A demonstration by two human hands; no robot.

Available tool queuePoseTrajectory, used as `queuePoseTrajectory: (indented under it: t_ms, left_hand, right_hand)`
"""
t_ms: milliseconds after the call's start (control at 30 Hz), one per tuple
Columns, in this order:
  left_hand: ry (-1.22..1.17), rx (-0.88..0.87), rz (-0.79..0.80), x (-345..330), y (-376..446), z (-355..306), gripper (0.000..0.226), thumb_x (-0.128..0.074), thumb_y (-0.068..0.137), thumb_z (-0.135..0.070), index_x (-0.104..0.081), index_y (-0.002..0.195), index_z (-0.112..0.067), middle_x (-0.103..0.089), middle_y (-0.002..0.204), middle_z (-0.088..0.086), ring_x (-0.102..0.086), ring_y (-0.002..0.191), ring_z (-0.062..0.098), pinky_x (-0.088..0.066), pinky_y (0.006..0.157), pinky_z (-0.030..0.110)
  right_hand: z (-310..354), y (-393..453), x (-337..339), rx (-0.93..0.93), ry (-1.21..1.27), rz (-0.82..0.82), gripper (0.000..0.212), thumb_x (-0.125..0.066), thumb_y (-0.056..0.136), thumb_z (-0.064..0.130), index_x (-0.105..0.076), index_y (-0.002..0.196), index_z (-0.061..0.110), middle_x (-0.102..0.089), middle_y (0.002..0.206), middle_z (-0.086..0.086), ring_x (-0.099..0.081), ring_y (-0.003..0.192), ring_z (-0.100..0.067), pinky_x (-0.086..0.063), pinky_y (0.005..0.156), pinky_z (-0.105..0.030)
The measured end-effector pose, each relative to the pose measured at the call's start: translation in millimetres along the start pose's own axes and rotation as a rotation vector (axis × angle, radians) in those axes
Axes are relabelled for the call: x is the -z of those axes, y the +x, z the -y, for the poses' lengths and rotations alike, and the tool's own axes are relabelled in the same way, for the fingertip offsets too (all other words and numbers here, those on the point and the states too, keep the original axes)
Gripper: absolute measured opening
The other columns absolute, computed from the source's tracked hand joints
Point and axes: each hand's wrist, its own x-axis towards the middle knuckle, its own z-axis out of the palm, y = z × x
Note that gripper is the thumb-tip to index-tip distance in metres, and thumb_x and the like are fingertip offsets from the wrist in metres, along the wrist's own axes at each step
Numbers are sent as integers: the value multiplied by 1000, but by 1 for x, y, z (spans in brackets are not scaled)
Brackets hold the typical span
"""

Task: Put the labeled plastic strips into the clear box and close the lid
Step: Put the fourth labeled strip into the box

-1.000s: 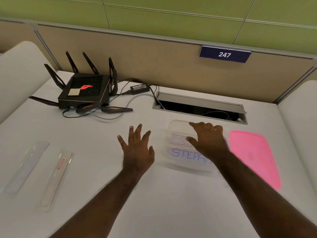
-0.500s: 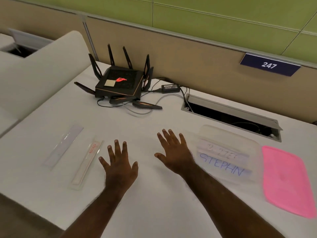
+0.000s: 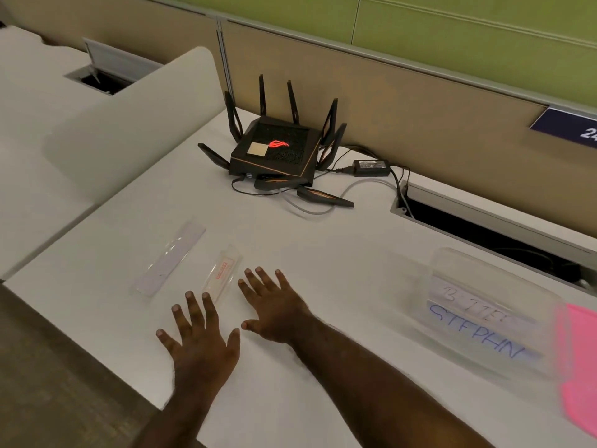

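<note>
1. The left hand [image 3: 202, 342] is hovering with its fingers [image 3: 193, 310] spread wide and gripping nothing; two fingertips are lying just at the near end of the red-labeled strip [image 3: 223, 275].
2. The right hand [image 3: 274, 305] is also staying flat and spread, empty, just to the right of the same strip; whether it is touching the strip cannot be told.
3. The second strip [image 3: 171, 257], pale and clear, is lying to the left of the first one, apart from both hands.
4. The clear box [image 3: 491, 315], with blue handwriting on its label, is sitting far to the right on the white desk [image 3: 323, 270].
5. The pink lid [image 3: 580, 367] is lying beside the box on the right, not on it.
6. A black router [image 3: 277, 150] is standing at the far side.
</note>
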Motion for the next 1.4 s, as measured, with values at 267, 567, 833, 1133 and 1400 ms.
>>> queuePoseTrajectory:
  t_ms: [267,567,833,1133,1400]
  left_hand:
    - [3,61,-19,7,6,25,82,-66,84,-33,-27,150,-2,-26,156,23,-20,144,48,-11,107,77]
    - [-492,55,-15,21,22,20,40,-60,92,-11,-57,131,-11,-70,118,10,-68,104,28,-50,97,46]
    - [-994,70,179,67,39,-22,37,-53,96,-5,-57,131,-17,-75,101,-2,-73,70,16,-55,71,27]
    - [-1154,-156,538,94,41,-72,32,-53,98,-8,-62,126,-20,-76,103,2,-61,70,17,-53,71,30]
    - [-649,-476,247,91,54,-145,64,-77,77,-41,-53,135,-31,-56,119,-11,-54,109,8,-47,90,25]
  right_hand:
    - [31,31,-1,93,-40,54,85,-40,93,59,6,153,21,13,162,-4,13,148,-24,9,117,-51]
    - [16,27,-6,61,5,-36,85,-49,94,49,3,153,17,8,162,-5,9,148,-24,2,118,-56]
    - [-44,-9,17,-48,41,-300,86,-55,92,11,2,153,26,1,163,-4,2,149,-25,-3,117,-54]
    - [-139,-95,53,-141,41,-437,73,-69,86,24,-31,148,35,-38,152,4,-24,145,-21,-14,114,-50]
    - [-205,-186,66,-322,82,-445,58,-58,87,52,-44,141,35,-54,140,9,-46,128,-14,-15,112,-42]
